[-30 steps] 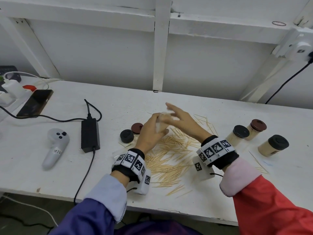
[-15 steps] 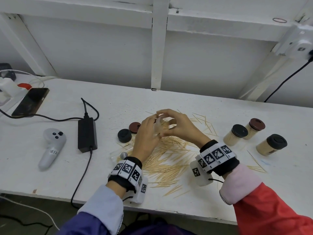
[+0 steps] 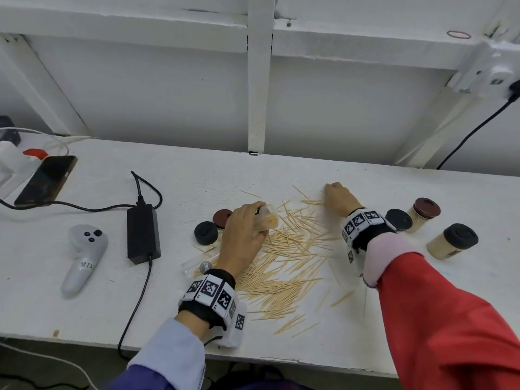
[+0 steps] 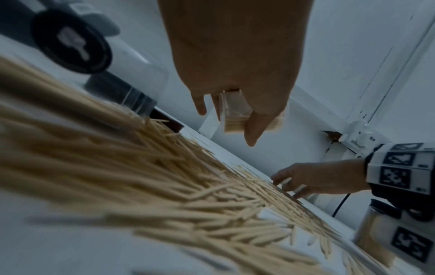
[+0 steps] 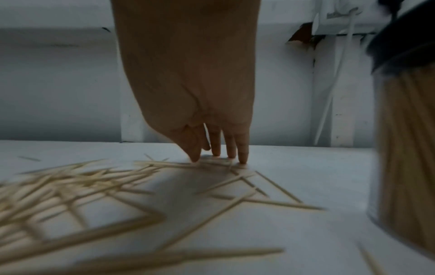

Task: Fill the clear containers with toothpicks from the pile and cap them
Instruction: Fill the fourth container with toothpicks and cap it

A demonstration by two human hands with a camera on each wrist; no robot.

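Starting at the near edge of the white bench (image 3: pixel 84 313), a few stray toothpicks lie by themselves, and just beyond them the toothpick pile (image 3: pixel 281 266) fans out between the two wrists, most sticks with their long axes running left to right or slanting toward the far right. Over the left part of that pile the left hand (image 3: pixel 242 235) grips a clear container (image 3: pixel 267 219), fingers and thumb curled round its wall; it is already packed with toothpicks and held tilted, its long axis leaning away toward the far right, and the left wrist view shows it up off the surface. Just left of that hand sit two loose caps, a black cap (image 3: pixel 206 233) nearer and a brown cap (image 3: pixel 222 218) behind it, both flat on the bench. An empty clear tube lies on its side near the left wrist, partly hidden. Further out, the right hand (image 3: pixel 339 197) reaches to the far fringe of the pile, fingers (image 5: pixel 242 150) bent down with their tips on a small cluster of toothpicks; whether they actually pinch any, I can't tell. Off to the right stand three filled, capped containers (image 3: pixel 450 242), upright. Far left: a grey controller (image 3: pixel 84 257), a black power brick (image 3: pixel 143 233) and a phone (image 3: pixel 46 180).
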